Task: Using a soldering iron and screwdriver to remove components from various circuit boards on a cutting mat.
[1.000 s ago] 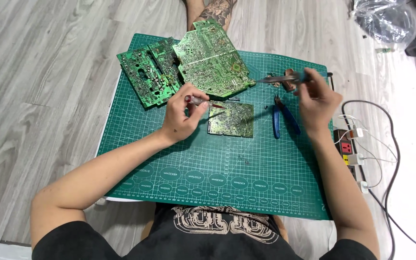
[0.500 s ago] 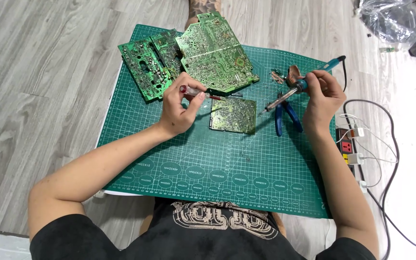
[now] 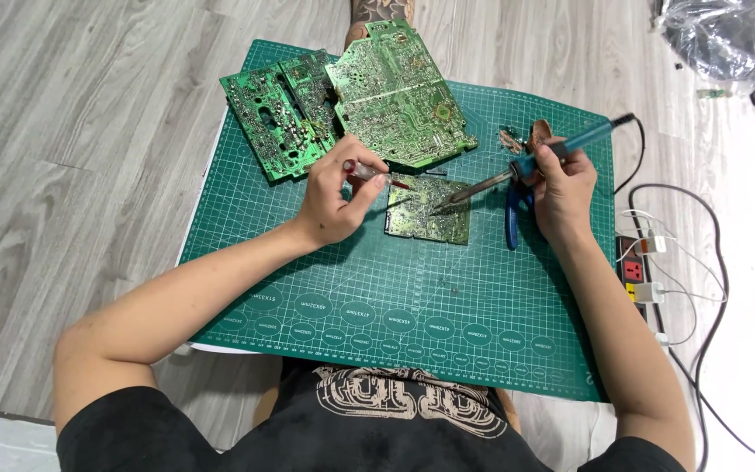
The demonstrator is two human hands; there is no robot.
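My right hand (image 3: 561, 188) grips a blue-handled soldering iron (image 3: 517, 166), whose tip touches the small green circuit board (image 3: 430, 210) lying on the green cutting mat (image 3: 412, 297). In my left hand (image 3: 334, 197) is a thin red-handled tool (image 3: 377, 175), pointed at the small board's upper left edge. Two larger green circuit boards (image 3: 286, 114) (image 3: 399, 92) lie at the far side of the mat.
Blue-handled pliers (image 3: 510, 223) lie on the mat under my right hand. A power strip (image 3: 635, 267) with plugs and cables sits on the floor to the right. A clear plastic bag (image 3: 718, 35) lies at the far right. The floor is grey wood planks.
My right hand lifted the soldering iron from the mat's right side and brought its tip down onto the small board. My left hand stayed near the board's edge.
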